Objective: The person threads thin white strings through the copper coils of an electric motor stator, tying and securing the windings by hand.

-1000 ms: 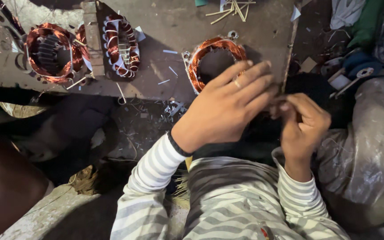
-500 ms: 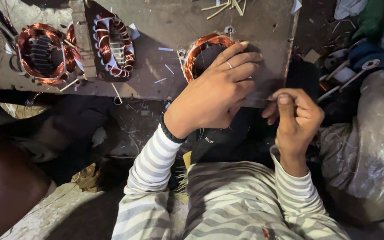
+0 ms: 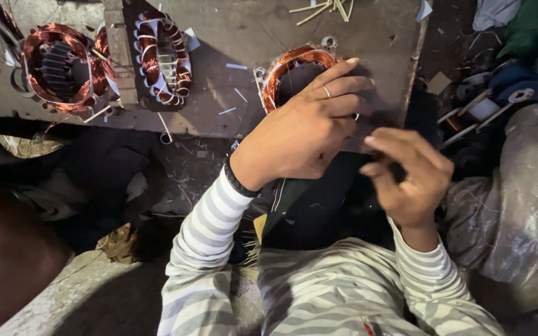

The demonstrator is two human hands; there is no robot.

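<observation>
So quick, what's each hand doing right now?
Left hand: open, fingers spread on the copper coil.
Right hand: blurred, fingers pinched; what it holds cannot be told.

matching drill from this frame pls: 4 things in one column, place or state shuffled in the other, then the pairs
1. left hand
2. right hand
3. far-left copper coil
4. wooden sticks

a. top edge of the bench
b. fingers pinched, blurred, off the bench edge
c. left end of the bench, untouched
d. resting on the copper-wound stator

Pairs: 1-d, 2-b, 3-c, 4-a
</observation>
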